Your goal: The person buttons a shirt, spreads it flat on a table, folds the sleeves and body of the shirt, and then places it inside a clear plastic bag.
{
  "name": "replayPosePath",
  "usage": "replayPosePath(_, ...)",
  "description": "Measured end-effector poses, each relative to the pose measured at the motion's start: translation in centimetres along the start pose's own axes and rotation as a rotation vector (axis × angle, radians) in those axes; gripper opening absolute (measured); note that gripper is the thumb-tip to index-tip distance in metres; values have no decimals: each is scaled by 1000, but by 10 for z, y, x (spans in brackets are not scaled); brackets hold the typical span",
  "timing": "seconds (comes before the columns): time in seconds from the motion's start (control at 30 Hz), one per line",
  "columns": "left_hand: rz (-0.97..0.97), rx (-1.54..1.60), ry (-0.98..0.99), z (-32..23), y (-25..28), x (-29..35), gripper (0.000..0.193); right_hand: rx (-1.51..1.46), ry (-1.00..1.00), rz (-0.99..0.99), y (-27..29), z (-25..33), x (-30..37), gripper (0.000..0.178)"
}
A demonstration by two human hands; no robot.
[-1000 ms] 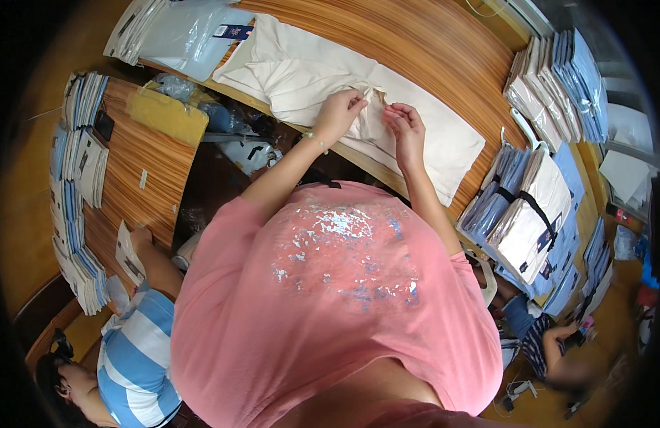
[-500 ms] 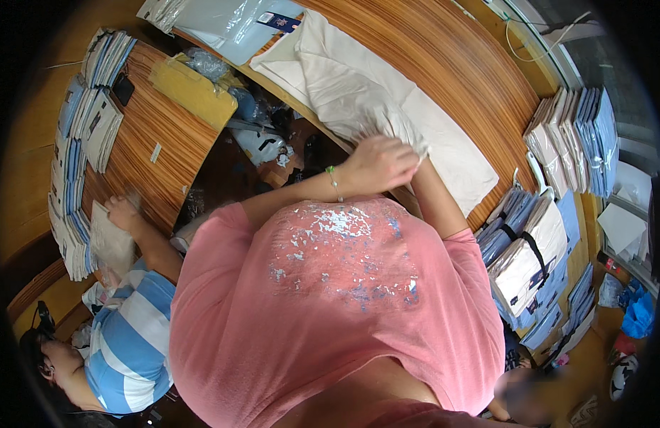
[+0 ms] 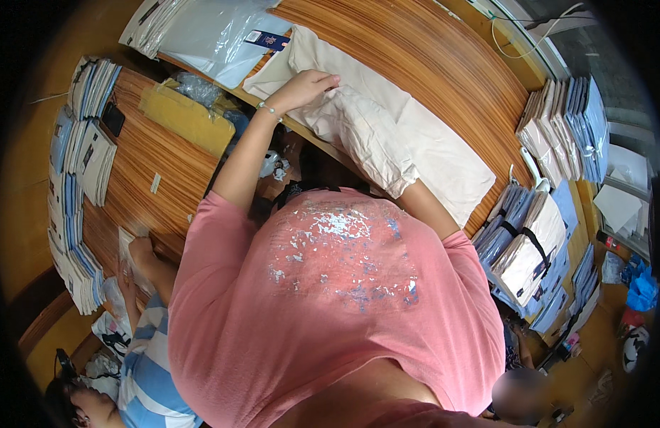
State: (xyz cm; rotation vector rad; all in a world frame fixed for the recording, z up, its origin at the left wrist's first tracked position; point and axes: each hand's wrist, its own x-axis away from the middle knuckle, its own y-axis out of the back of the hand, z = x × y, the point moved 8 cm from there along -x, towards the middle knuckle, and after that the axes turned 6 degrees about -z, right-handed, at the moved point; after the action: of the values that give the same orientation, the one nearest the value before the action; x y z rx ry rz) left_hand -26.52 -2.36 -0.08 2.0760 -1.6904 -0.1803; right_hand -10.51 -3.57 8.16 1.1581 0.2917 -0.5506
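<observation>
A long cream cloth garment (image 3: 444, 135) lies across the wood-grain table. My right forearm goes into the open end of its crumpled tube-like part (image 3: 373, 135), so my right hand is hidden inside the cloth. My left hand (image 3: 308, 87), with a beaded bracelet at its wrist, rests at the far left part of the garment. Its fingers are curled together on the cloth, and the fingertips are partly hidden. Close by is a dark blue hang tag (image 3: 267, 40), beside a light blue garment in clear plastic (image 3: 212, 53).
Stacks of bagged folded garments (image 3: 558, 132) stand at the right, with a strapped bundle (image 3: 531, 253) nearer. At left, a co-worker (image 3: 148, 371) sits by a second table (image 3: 148, 143) with more stacks (image 3: 72, 235), a phone (image 3: 112, 119) and a yellow carton (image 3: 187, 118). A gap separates the tables.
My left hand has moved from beside my right forearm, up and left along the garment. The tube's crumpled cloth lies further spread out. The co-worker's hands have shifted nearer their body.
</observation>
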Motion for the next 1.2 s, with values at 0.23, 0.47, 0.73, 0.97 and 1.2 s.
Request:
replayPosePath(0.23, 49, 168, -103, -15, 4, 4, 17, 151, -57, 85, -50, -36, 52, 49)
replayPosePath(0.47, 23, 22, -122, -27, 11, 5, 13, -305, -320, 81, -43, -44, 37, 47)
replayPosePath(0.73, -94, -179, -263, -37, 38, 1, 19, -271, -303, 64, 11, -6, 9, 39)
replayPosePath(0.97, -33, -214, -264, -38, 34, -1, 18, -466, -414, 95, 11, -8, 19, 38)
replayPosePath(1.2, -53, -181, -247, -35, 41, -6, 21, -1103, -843, 75, -14, -37, 56, 37)
